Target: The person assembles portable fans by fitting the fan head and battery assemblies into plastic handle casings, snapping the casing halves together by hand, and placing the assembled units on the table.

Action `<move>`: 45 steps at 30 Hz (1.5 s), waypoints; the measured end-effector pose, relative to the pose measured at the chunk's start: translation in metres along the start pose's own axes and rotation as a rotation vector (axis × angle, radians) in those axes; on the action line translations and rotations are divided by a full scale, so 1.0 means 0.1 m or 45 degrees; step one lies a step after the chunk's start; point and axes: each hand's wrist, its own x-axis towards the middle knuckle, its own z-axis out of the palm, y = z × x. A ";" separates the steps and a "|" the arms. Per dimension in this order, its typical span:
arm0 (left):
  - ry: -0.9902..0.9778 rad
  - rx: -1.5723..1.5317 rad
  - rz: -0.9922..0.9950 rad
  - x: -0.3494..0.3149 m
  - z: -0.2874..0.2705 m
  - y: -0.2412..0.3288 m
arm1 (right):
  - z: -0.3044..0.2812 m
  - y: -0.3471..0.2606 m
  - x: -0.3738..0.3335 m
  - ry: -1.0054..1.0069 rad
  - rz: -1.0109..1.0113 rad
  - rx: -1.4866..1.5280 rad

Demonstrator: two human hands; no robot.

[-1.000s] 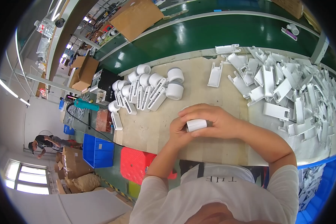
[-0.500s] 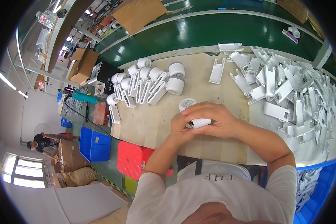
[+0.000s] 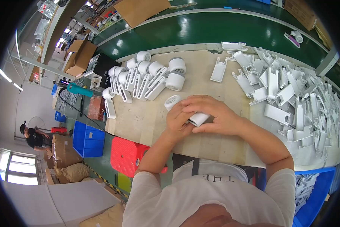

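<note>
Both my hands are closed round a white handheld fan (image 3: 172, 102) above the near part of the worktable. Its round grille head sticks out to the left, past my fingers, and the white end of its handle (image 3: 199, 119) shows between my palms. My left hand (image 3: 176, 123) wraps the side by the head. Over the top and far end of the handle lies my right hand (image 3: 219, 115), its fingers reaching across to the left one. Most of the handle is hidden. Beyond them stand several similar white fans (image 3: 154, 85), with slotted handles, grouped at the left.
A large heap of white plastic handle shells (image 3: 287, 89) covers the table's right side; one loose shell (image 3: 218, 70) lies apart. Blue bins (image 3: 88, 139) and a red stool (image 3: 126, 155) stand by the table. A green conveyor (image 3: 211, 28) runs behind. Another person (image 3: 35, 137) is far left.
The fan in my hands has shifted a little left and turned, with its head now tilted further left. My hands keep their hold. The whole view has shifted slightly.
</note>
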 end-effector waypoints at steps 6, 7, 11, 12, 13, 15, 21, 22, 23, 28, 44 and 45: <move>-0.020 0.012 -0.053 0.03 0.00 0.04 | 0.00 0.09 -0.03 -0.009 -0.137 -0.079; -0.011 -0.001 -0.045 0.01 -0.01 0.03 | 0.00 0.10 -0.02 -0.023 -0.175 -0.088; -0.256 0.244 -0.072 0.03 -0.18 0.04 | -0.03 0.07 0.01 -0.090 -0.047 -0.102; -0.233 0.273 -0.088 0.04 -0.24 0.04 | -0.07 0.05 0.00 -0.123 -0.067 -0.091; -0.393 0.453 0.065 0.03 -0.32 0.05 | -0.11 0.03 -0.01 -0.125 0.161 0.032; -0.724 0.653 0.181 0.01 -0.52 0.07 | -0.14 0.07 0.00 -0.158 0.385 0.161; -1.219 0.619 0.179 -0.22 -1.02 0.13 | -0.08 0.26 -0.06 -0.187 0.629 0.082; -1.218 0.623 0.172 -0.26 -1.06 0.14 | -0.07 0.27 -0.06 -0.213 0.644 0.080; -1.174 0.589 0.162 -0.30 -1.09 0.15 | -0.06 0.27 -0.06 -0.240 0.658 0.078; -0.927 0.537 -0.025 -0.31 -1.13 0.22 | -0.07 0.25 -0.06 -0.260 0.652 0.036; -0.497 0.776 -1.193 -0.53 -1.28 0.17 | 0.55 -1.39 -0.16 0.821 -0.684 1.839; -0.483 0.888 -1.202 -0.58 -1.38 0.13 | 0.55 -1.39 -0.16 0.828 -0.695 1.821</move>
